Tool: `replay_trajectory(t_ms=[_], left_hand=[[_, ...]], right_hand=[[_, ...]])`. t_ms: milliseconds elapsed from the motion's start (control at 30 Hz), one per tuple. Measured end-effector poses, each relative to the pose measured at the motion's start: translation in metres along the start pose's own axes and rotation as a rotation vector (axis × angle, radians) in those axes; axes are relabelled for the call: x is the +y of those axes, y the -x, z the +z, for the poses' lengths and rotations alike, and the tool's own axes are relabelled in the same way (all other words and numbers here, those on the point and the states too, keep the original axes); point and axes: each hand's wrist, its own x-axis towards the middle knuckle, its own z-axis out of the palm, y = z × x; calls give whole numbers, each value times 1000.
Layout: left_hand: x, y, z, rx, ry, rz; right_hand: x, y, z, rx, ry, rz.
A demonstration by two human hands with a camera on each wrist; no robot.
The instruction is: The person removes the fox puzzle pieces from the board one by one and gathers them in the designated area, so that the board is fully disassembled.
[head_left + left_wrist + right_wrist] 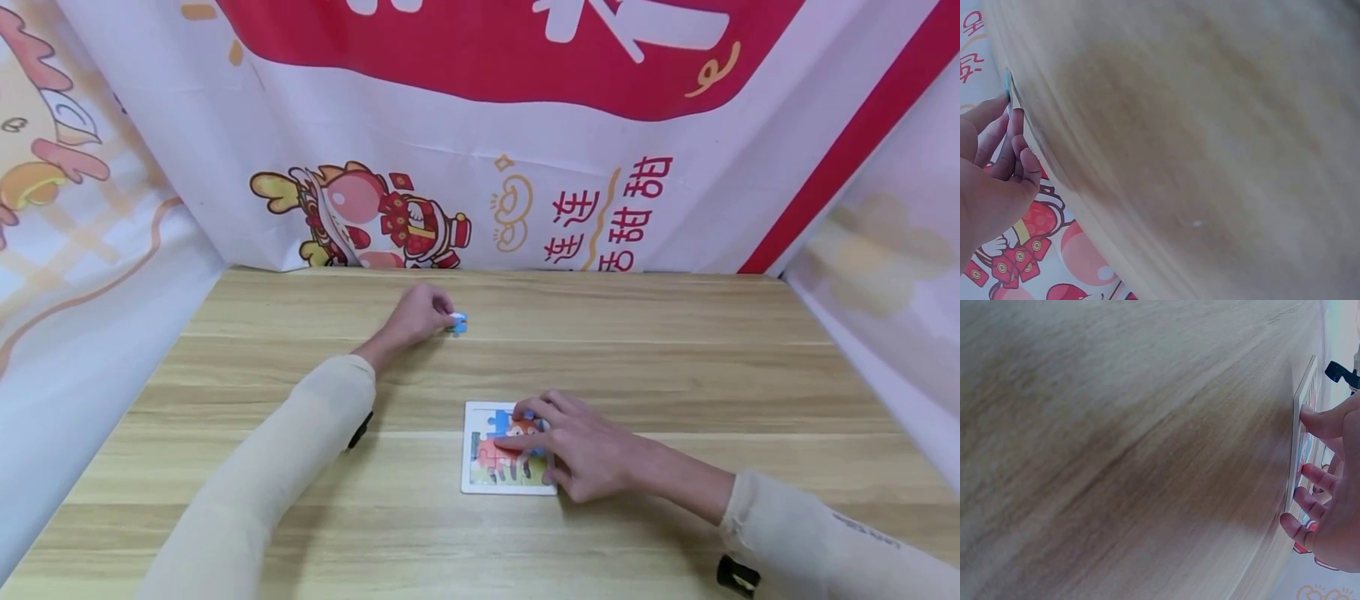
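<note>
In the head view my left hand (422, 315) is at the far part of the table, pinching a small blue puzzle piece (461, 327) between thumb and fingers. The left wrist view shows that hand (991, 162) from the side, the piece (1007, 81) a thin edge at its fingertips. Nearer, a white-framed jigsaw puzzle (467, 467) lies flat, with an orange-and-white animal on blue and green. My right hand (592, 446) spreads over its right side, index finger reaching onto the picture and thumb near the lower right of the frame, covering part of it.
The wood-grain table (337, 517) runs back to a white and red printed cloth (465, 100). Printed cloth also hangs at the left side (82, 267) and at the right side (885, 275).
</note>
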Motion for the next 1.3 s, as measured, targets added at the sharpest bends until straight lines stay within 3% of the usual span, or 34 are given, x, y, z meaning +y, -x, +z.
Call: replay_trajectory(t_ms=[233,600,833,1100,1300], left_hand=[[2,-1,-1,-37,-65,-45],[2,10,-5,-60,13,22],[11,25,-8,-87,38,135],[32,51,-6,-186,28,222],[38,70,2,-250,7,310]], right_hand=[[-1,-1,0,0,2,-3],[0,0,1,6,1,-13],[0,-1,0,-10,-12,-4],[1,-2,-2,-30,-87,49],[0,-1,-6,-27,-102,61]])
